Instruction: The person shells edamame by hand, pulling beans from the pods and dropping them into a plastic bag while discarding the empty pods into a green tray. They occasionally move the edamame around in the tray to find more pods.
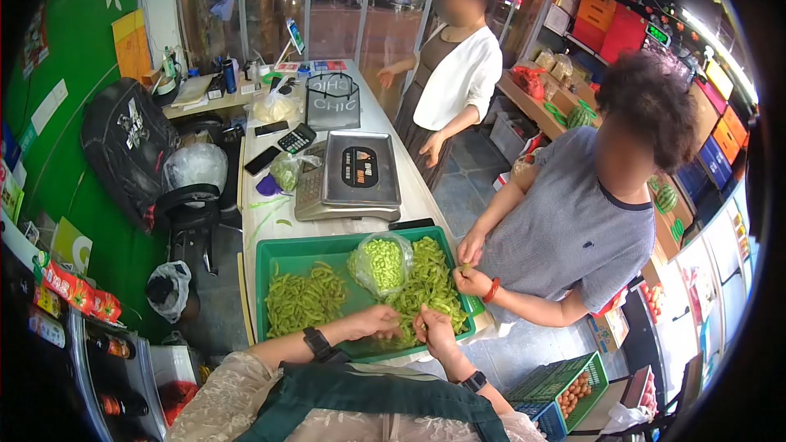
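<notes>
A green tray (274, 255) on the white counter holds two heaps of green bean pods (304, 299) and a clear bag of shelled beans (381, 262). My left hand (375, 322), with a black watch on the wrist, rests on the pods at the tray's near edge, fingers curled around a pod. My right hand (433, 330) pinches a pod right beside it. Across the tray's right corner, another person in a grey shirt holds a pod between both hands (472, 266).
A metal weighing scale (350, 176) stands behind the tray, with a calculator (296, 138), phones and a wire basket (332, 101) farther back. A second person in white stands at the counter's far right. A black chair (187, 213) is on the left; crates (557, 385) lie at the lower right.
</notes>
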The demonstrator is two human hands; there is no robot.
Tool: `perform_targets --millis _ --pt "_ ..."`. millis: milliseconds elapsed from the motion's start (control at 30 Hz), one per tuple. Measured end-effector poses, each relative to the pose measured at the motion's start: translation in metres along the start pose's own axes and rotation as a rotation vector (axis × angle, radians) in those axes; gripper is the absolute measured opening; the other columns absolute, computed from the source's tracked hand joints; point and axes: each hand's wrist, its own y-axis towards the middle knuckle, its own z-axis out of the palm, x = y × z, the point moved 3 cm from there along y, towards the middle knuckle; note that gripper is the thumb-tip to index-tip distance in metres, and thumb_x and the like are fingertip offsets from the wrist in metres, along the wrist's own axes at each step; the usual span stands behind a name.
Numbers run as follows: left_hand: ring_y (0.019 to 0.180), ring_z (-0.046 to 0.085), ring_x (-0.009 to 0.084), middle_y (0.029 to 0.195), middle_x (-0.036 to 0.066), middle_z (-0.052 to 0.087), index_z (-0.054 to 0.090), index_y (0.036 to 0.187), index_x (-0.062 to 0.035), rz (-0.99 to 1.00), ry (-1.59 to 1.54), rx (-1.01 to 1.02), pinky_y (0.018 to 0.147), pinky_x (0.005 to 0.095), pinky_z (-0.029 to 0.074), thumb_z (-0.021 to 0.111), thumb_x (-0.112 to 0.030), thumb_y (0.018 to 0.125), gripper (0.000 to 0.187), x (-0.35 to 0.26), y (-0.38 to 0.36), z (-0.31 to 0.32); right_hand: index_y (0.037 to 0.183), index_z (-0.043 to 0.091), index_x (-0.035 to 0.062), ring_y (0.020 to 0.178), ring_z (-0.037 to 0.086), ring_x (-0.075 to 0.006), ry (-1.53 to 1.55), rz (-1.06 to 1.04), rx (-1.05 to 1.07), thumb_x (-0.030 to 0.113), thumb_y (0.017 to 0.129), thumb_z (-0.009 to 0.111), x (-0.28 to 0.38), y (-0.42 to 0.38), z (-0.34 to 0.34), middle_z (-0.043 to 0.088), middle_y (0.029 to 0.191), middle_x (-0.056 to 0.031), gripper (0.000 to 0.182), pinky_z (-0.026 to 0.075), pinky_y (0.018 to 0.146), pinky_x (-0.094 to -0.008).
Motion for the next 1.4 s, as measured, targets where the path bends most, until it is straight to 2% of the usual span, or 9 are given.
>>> perform_targets --millis 133,200,233,400,467,500,567,633,1400 --pt "0.053 0.049 0.0095 0.073 0.005 0.065 0.060 0.085 -0.0016 -0.019 0.200 0.110 0.049 0.0231 0.039 0.057 -0.024 0.091 0.024 -0.030 -0.020 0.008 0.074 0.054 0.0030 0.052 0.045 -0.0101 -0.305 0.007 0.024 0.034 0.097 0.047 0.000 -0.001 0.018 0.049 0.060 -0.0001 0.039 0.035 0.046 -0.0238" --pt "0.052 0.049 0.0090 0.067 0.003 0.063 0.060 0.079 -0.0021 0.012 0.322 0.063 0.049 0.0230 0.039 0.058 -0.025 0.091 0.026 -0.032 -0.026 0.006 0.073 0.053 0.0028 0.055 0.041 -0.0087 -0.767 -0.219 0.084 0.037 0.097 0.046 0.011 -0.007 0.033 0.043 0.058 0.0027 0.042 0.035 0.049 -0.0250" --pt "0.053 0.049 0.0081 0.065 0.002 0.062 0.061 0.078 -0.0026 0.074 0.403 0.037 0.049 0.0229 0.039 0.059 -0.027 0.090 0.028 -0.029 -0.027 0.003 0.075 0.056 -0.0021 0.058 0.048 -0.0137 -0.873 -0.231 0.120 0.037 0.096 0.047 0.017 -0.009 0.040 0.052 0.059 -0.0044 0.045 0.041 0.056 -0.0323" --pt "0.054 0.050 0.0063 0.063 0.000 0.060 0.061 0.074 -0.0038 0.172 0.545 -0.094 0.049 0.0236 0.039 0.060 -0.030 0.090 0.031 -0.034 -0.034 -0.001 0.066 0.053 0.0003 0.057 0.040 -0.0100 -0.737 -0.161 0.187 0.035 0.097 0.046 0.023 -0.017 0.059 0.047 0.058 -0.0013 0.047 0.037 0.053 -0.0286" --pt "0.051 0.043 0.0058 0.060 -0.004 0.051 0.058 0.075 -0.0060 0.117 0.216 -0.200 0.046 0.0231 0.034 0.057 -0.032 0.091 0.030 -0.030 -0.035 -0.001 0.067 0.054 0.0008 0.050 0.045 -0.0174 -0.906 -0.473 0.001 0.032 0.096 0.048 0.036 -0.021 0.066 0.050 0.056 -0.0095 0.043 0.039 0.050 -0.0329" --pt "0.051 0.043 0.0058 0.060 -0.004 0.051 0.058 0.075 -0.0060 0.129 0.207 -0.217 0.046 0.0231 0.034 0.057 -0.032 0.091 0.030 -0.032 -0.037 0.000 0.068 0.054 0.0017 0.050 0.052 -0.0313 -1.036 -0.619 0.006 0.026 0.094 0.050 0.039 -0.023 0.070 0.052 0.058 -0.0172 0.036 0.041 0.049 -0.0396" --pt "0.049 0.034 0.0049 0.060 -0.006 0.040 0.054 0.077 -0.0087 -0.096 -0.413 0.030 0.043 0.0218 0.026 0.052 -0.032 0.094 0.029 -0.028 -0.042 0.012 0.070 0.053 0.0025 0.053 0.053 -0.0352 -1.192 -0.708 0.029 0.024 0.093 0.051 0.034 -0.020 0.073 0.053 0.059 -0.0180 0.031 0.041 0.049 -0.0420" --pt "0.049 0.032 0.0047 0.061 -0.006 0.037 0.052 0.078 -0.0095 -0.049 -0.420 0.034 0.043 0.0214 0.024 0.051 -0.032 0.094 0.028 -0.029 -0.040 0.012 0.077 0.051 0.0037 0.057 0.055 -0.0397 -1.294 -0.789 0.056 0.020 0.091 0.053 0.034 -0.021 0.076 0.054 0.060 -0.0194 0.021 0.042 0.050 -0.0457" --pt "0.049 0.026 0.0062 0.060 -0.005 0.033 0.046 0.076 -0.0087 -0.064 -0.476 -0.053 0.044 0.0237 0.020 0.038 -0.018 0.091 0.019 -0.014 -0.034 0.004 0.072 0.048 0.0070 0.049 0.055 -0.0299 -1.544 -0.890 0.092 0.023 0.085 0.060 0.035 -0.019 0.087 0.052 0.055 -0.0125 0.024 0.042 0.044 -0.0409"
